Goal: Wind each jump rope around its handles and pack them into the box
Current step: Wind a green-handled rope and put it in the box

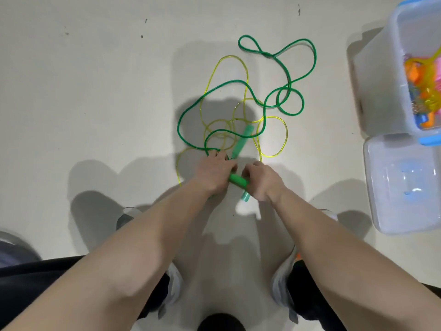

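Observation:
A dark green jump rope [290, 75] lies in loose loops on the pale floor, tangled over a thin yellow rope [229, 60]. My left hand [214, 172] and my right hand [262, 181] meet low at the centre, both gripping a bright green handle [237, 180]. A light teal handle [242, 142] lies on the floor just beyond my hands, and a teal end [245, 197] pokes out under my right hand. The clear plastic box [381, 75] with blue clips stands at the right and holds several wound ropes in orange, yellow and pink.
The box's clear lid [403, 185] lies flat on the floor at the right, below the box. My shoes [282, 283] and dark trouser legs fill the bottom of the view. Shadows fall across the floor around my arms.

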{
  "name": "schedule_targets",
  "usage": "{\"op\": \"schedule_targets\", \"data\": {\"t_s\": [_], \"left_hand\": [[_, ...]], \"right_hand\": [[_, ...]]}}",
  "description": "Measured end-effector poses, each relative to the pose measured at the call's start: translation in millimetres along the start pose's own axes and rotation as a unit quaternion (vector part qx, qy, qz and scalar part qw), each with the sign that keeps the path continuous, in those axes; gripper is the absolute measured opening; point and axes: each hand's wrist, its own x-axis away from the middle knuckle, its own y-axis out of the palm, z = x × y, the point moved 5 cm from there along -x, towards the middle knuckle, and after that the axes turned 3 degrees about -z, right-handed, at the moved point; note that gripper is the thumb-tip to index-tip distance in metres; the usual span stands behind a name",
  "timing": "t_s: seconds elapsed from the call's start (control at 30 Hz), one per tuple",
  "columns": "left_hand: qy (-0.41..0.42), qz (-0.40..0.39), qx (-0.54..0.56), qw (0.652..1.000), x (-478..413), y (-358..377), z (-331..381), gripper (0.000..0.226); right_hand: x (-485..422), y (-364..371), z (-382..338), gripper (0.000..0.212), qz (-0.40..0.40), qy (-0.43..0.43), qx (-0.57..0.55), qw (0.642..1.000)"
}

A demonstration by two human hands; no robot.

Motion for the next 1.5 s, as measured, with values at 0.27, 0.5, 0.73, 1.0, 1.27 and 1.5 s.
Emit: {"op": "schedule_targets", "data": {"t_s": [0.27, 0.5, 0.73, 1.0, 1.27, 1.5], "left_hand": [[-0.011, -0.007, 0.105, 0.994, 3, -12, 2, 0.022], [-0.058, -0.017, 0.622, 0.781, 61, -104, 14, 0.013], [-0.043, 0.153, 0.786, 0.598, 128, -199, 0, 0.018], [-0.098, 0.311, 0.468, 0.822, 191, -252, -42, 0.026], [0.056, 0.195, 0.426, 0.882, 236, -229, 28, 0.02], [0.164, -0.057, 0.609, 0.774, 253, -196, 84, 0.045]], "right_hand": [[15, -15, 11, 0.048, 0.035, -0.023, -0.091, 0.995], [62, -86, -37, 0.067, 0.015, -0.053, -0.395, 0.917], [131, -133, -109, 0.065, -0.08, -0.147, -0.52, 0.838], [175, -171, -70, 0.026, 0.115, -0.027, 0.03, 0.992], [258, -217, -111, 0.025, 0.094, -0.158, -0.506, 0.843], [290, -264, -122, 0.021, 0.181, -0.166, -0.628, 0.739]]}}
